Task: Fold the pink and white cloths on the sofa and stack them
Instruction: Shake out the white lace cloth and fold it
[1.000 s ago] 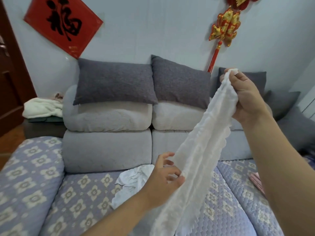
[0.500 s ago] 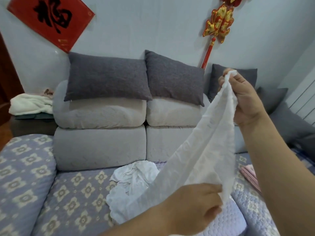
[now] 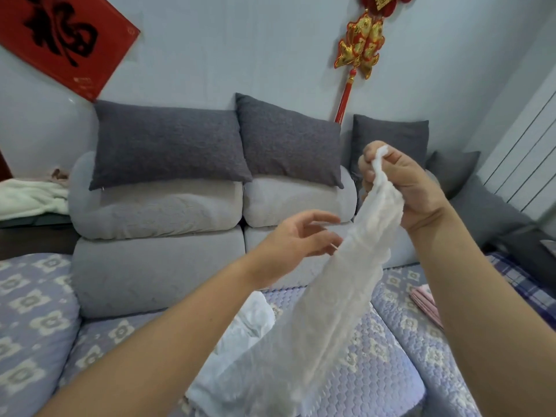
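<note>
A sofa [image 3: 156,278] with a floral quilted seat cover filled the lower frame. A crumpled white cloth [image 3: 255,314] was seen lying on the seat at centre, and a pink cloth [image 3: 425,302] at lower right. Dark grey cushions [image 3: 168,142] were propped along the backrest.

Soft, even indoor light with faint shadows; wide-angle bending at the edges, slight motion blur on both hands.

You hold a white lace-textured cloth [image 3: 346,296]. A plain white cloth [image 3: 240,335] and a pink cloth [image 3: 425,302] lie on your sofa's lilac quilted cover with cream flower motifs [image 3: 36,326]. Back cushions pale grey [image 3: 150,260]; pillows dark grey [image 3: 168,142]. Wall hanging red, black character [image 3: 60,40].
</note>
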The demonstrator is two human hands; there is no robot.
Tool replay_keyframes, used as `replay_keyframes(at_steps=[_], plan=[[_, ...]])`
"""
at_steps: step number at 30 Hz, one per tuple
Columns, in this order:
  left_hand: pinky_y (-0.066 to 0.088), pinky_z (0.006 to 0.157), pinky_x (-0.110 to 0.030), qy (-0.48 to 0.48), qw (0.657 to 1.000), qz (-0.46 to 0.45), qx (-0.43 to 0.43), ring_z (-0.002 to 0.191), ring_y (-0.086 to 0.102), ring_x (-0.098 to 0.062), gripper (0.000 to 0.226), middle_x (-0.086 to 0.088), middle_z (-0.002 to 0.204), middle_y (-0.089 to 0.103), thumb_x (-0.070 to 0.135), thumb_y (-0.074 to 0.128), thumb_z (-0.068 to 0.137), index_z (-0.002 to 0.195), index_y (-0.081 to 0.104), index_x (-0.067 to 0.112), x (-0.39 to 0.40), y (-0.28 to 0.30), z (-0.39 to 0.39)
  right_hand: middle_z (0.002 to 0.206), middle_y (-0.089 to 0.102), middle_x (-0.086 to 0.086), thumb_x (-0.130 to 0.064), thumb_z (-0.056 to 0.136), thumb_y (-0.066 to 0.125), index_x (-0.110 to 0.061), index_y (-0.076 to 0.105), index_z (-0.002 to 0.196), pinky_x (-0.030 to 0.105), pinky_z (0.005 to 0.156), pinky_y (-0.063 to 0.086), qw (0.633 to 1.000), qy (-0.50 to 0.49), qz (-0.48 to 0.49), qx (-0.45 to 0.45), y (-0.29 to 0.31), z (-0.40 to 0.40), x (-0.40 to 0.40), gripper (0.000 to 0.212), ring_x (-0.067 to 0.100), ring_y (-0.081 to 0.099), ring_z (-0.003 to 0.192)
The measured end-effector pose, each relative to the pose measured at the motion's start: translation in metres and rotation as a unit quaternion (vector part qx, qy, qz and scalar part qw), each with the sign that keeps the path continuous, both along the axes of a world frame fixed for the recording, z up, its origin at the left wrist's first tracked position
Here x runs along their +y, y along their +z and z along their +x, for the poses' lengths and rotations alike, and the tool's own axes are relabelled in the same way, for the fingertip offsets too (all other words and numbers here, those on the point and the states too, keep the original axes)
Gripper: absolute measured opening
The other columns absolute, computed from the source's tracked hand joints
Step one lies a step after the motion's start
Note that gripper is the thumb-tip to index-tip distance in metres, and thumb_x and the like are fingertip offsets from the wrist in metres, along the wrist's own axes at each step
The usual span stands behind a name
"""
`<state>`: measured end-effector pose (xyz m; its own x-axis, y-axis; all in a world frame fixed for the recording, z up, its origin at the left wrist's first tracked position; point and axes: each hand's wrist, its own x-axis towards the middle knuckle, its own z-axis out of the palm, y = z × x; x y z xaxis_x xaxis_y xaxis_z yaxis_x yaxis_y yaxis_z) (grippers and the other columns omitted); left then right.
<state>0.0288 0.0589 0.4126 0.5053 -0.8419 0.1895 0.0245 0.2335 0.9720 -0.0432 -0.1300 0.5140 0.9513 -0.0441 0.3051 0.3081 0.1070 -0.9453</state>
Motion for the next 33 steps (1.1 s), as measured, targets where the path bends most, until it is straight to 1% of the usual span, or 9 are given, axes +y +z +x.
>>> replay_keyframes(at_steps=[4,7,13,18,21,24,28,31,33], plan=[[0.053,0.081,-0.036,-0.029,0.999,-0.001,-0.014,0.081,0.057,-0.019,0.028,-0.015,0.096,0.068,0.008,0.063,0.097,0.125,0.064,0.003,-0.005,0.022,-0.006,0.068,0.056,-0.005,-0.02,0.093,0.063,-0.024,0.068,0.083,0.016,0.051,0.043,0.999,-0.002,-0.038,0.004,0.0,0.0,0.002,0.012,0.003,0.052,0.055],[0.049,0.097,-0.031,-0.007,0.993,0.048,-0.111,0.106,0.062,-0.02,0.029,-0.012,0.122,0.065,0.02,0.07,0.093,0.121,0.068,0.011,-0.007,0.024,-0.008,0.07,0.058,-0.003,-0.033,0.081,0.077,-0.023,0.067,0.085,0.018,0.053,0.044,0.998,0.035,-0.051,0.018,-0.002,0.001,0.0,0.014,0.005,0.053,0.056],[0.05,0.088,-0.039,-0.057,0.996,-0.014,-0.068,0.084,0.058,-0.02,0.018,-0.01,0.091,0.061,0.004,0.07,0.088,0.08,0.057,0.013,-0.001,0.021,-0.013,0.071,0.056,-0.001,-0.035,0.079,0.081,-0.019,0.064,0.087,0.019,0.054,0.044,0.997,0.045,-0.055,0.021,0.0,0.003,0.0,0.025,0.006,0.052,0.059],[0.055,0.079,-0.039,0.029,0.989,-0.003,-0.143,0.081,0.061,-0.018,0.022,-0.008,0.099,0.066,0.006,0.071,0.089,0.105,0.064,0.018,-0.005,0.024,-0.018,0.072,0.057,0.0,-0.026,0.087,0.071,-0.013,0.061,0.09,0.019,0.054,0.048,0.997,0.044,-0.059,0.017,0.0,0.004,0.006,0.017,0.007,0.054,0.059],[0.053,0.071,-0.037,0.124,0.968,-0.003,-0.22,0.072,0.059,-0.014,0.008,-0.008,0.088,0.069,0.021,0.068,0.089,0.095,0.068,0.016,-0.006,0.029,-0.02,0.072,0.06,0.003,-0.016,0.092,0.057,-0.012,0.063,0.087,0.021,0.057,0.05,0.993,-0.007,-0.116,0.017,0.003,0.005,0.017,0.009,0.01,0.055,0.061],[0.046,0.057,-0.033,0.291,0.906,0.005,-0.307,0.059,0.055,-0.011,0.03,0.001,0.063,0.059,0.033,0.056,0.093,0.072,0.061,0.012,-0.008,0.024,-0.017,0.076,0.064,0.006,-0.015,0.095,0.058,-0.009,0.064,0.091,0.028,0.063,0.054,0.984,-0.08,-0.158,0.006,0.004,0.006,0.027,0.01,0.016,0.061,0.067],[0.049,0.064,-0.044,0.398,0.833,0.032,-0.383,0.07,0.063,-0.022,0.026,0.0,0.074,0.067,0.028,0.051,0.096,0.083,0.067,0.013,-0.004,0.021,-0.013,0.077,0.069,0.002,-0.006,0.099,0.058,-0.003,0.065,0.096,0.03,0.069,0.057,0.961,-0.197,-0.187,-0.049,0.002,0.007,0.039,0.008,0.016,0.067,0.073],[0.049,0.063,-0.043,0.369,0.852,0.06,-0.367,0.068,0.059,-0.018,0.005,0.003,0.073,0.064,0.014,0.057,0.086,0.082,0.059,0.016,-0.003,0.022,-0.007,0.08,0.07,0.001,-0.007,0.097,0.061,-0.008,0.067,0.093,0.031,0.071,0.056,0.954,-0.214,-0.201,-0.066,0.0,0.007,0.044,0.008,0.016,0.068,0.075],[0.04,0.055,-0.037,0.343,0.867,0.096,-0.348,0.06,0.047,-0.011,0.018,0.005,0.065,0.053,0.006,0.055,0.081,0.072,0.046,0.018,-0.004,0.021,-0.001,0.081,0.07,0.001,-0.007,0.097,0.061,-0.011,0.069,0.091,0.032,0.071,0.056,0.953,-0.213,-0.204,-0.071,0.0,0.006,0.047,0.01,0.016,0.068,0.076]])
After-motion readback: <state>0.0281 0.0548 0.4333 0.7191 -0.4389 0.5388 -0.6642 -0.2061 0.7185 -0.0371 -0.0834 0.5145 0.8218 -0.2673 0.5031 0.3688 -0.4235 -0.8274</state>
